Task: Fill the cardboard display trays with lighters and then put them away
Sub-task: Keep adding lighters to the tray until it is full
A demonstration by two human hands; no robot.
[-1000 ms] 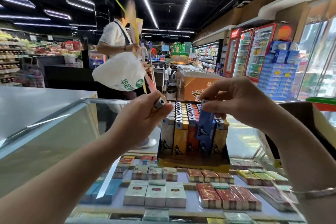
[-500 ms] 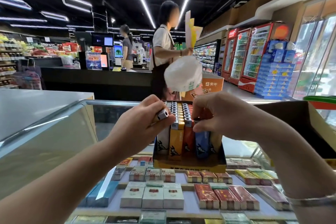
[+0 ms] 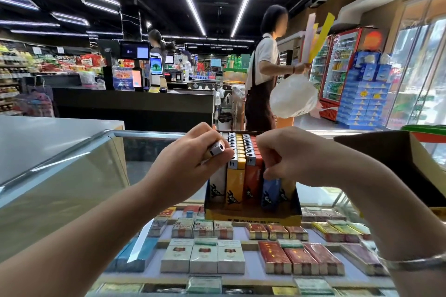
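Take the cardboard display tray point(image 3: 253, 214) on the glass counter point(image 3: 72, 171) as your landmark. Left of it and just above its left column, your left hand point(image 3: 193, 159) curls around 1 spare lighter point(image 3: 216, 149), metal cap pointing toward the tray, fingers and thumb wrapped round its body. The tray itself stands packed with upright lighters in white, yellow and red columns. At its right front corner, your right hand point(image 3: 287, 154) pinches the top of a blue lighter point(image 3: 271, 191) that sits nearly level with its neighbours, fingers curled over its cap. Right of the tray, a dark open carton point(image 3: 386, 164) waits on the counter.

You are in the filling step, seating the blue lighter into the right column. Next, judge whether it is fully down, let go, then find the gap for the spare lighter; which slot remains free cannot be told, since your hands cover that part.
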